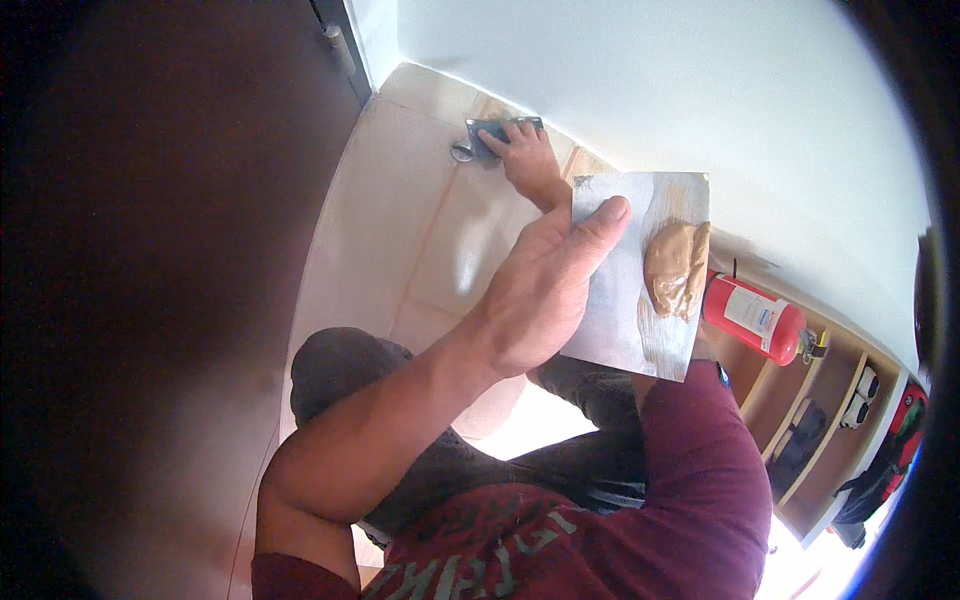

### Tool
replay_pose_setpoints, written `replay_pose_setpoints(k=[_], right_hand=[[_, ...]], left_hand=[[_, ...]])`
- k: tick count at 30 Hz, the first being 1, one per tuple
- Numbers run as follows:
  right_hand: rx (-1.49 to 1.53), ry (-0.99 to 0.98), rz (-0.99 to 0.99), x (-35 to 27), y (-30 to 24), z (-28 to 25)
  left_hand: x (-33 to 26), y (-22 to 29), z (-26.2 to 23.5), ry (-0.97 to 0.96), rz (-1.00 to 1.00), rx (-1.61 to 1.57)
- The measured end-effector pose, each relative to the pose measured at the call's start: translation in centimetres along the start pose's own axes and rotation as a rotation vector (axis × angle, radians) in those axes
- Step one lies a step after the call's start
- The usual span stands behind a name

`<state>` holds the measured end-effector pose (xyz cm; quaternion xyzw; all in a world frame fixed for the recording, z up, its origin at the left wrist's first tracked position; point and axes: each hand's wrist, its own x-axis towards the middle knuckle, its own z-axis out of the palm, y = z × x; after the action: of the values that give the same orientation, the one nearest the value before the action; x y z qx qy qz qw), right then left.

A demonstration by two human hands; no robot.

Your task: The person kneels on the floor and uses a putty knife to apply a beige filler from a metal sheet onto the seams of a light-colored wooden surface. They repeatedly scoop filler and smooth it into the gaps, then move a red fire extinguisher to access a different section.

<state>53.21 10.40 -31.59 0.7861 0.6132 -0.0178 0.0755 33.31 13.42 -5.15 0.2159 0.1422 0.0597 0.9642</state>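
My left hand [545, 285] is closed on the edge of a flat grey rectangular plate [610, 280], thumb on top and fingers hidden beneath. A thick lump of tan paste [677, 268] sits on the plate's right side, with smears around it. Farther off, my right hand [530, 160] presses on a dark, flat, straight-edged spreader [490, 142] at the floor beside the wall; part of its forearm is hidden behind the plate. Close to the spreader is a small round silver fitting [461, 151] on the floor.
Pale tiled floor [385, 190] has tan joint lines. A dark brown door [180, 250] stands at left, a white wall [640, 70] beyond. To the right, a red fire extinguisher [755, 318] is by a low wooden shelf [850, 400] holding shoes. My bent knee [345, 375] is near the door.
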Motion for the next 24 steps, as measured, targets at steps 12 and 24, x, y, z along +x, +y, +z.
replay_pose_setpoints(k=[12, 24], right_hand=[[0.328, 0.065, 0.306, 0.7, 0.3, -1.0], [0.362, -0.137, 0.247, 3.1, 2.6, -3.4]], left_hand=[[0.0, -0.1, 0.7, -0.001, 0.061, 0.083], [-0.6, 0.7, 0.9, 0.037, 0.030, 0.092]])
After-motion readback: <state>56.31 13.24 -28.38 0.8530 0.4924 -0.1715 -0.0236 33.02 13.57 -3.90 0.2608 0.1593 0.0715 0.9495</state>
